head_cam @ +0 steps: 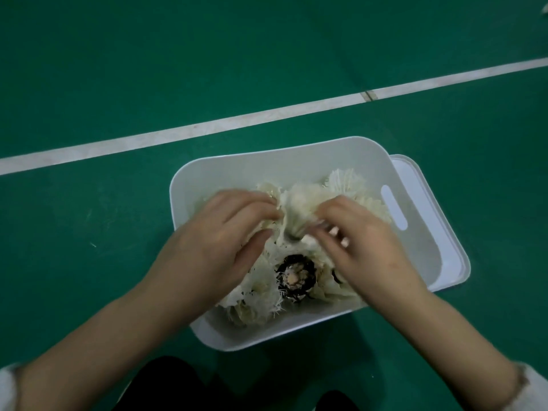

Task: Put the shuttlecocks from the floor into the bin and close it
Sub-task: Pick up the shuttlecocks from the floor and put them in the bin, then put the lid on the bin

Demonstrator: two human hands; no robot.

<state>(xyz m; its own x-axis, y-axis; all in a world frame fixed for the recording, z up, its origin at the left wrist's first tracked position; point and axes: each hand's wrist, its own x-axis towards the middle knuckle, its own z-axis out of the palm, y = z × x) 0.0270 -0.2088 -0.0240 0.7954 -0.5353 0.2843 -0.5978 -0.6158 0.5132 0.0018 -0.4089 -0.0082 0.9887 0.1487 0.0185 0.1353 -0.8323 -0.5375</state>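
A white plastic bin (pixel 278 157) stands open on the green floor, holding several white feather shuttlecocks (pixel 347 182). One shuttlecock with a dark-rimmed base (pixel 295 275) faces up near the front. Both of my hands are inside the bin over the pile. My left hand (pixel 219 232) pinches the feathers of a shuttlecock (pixel 299 206) in the middle. My right hand (pixel 364 241) has its fingers curled on the same cluster of feathers; its fingertips are blurred. The bin's white lid (pixel 439 221) lies under the bin, sticking out on the right.
A white court line (pixel 207 126) crosses the green floor behind the bin. A small white scrap (pixel 93 245) lies on the floor to the left. My dark-clothed knees (pixel 166 384) are at the bottom edge, close to the bin's front.
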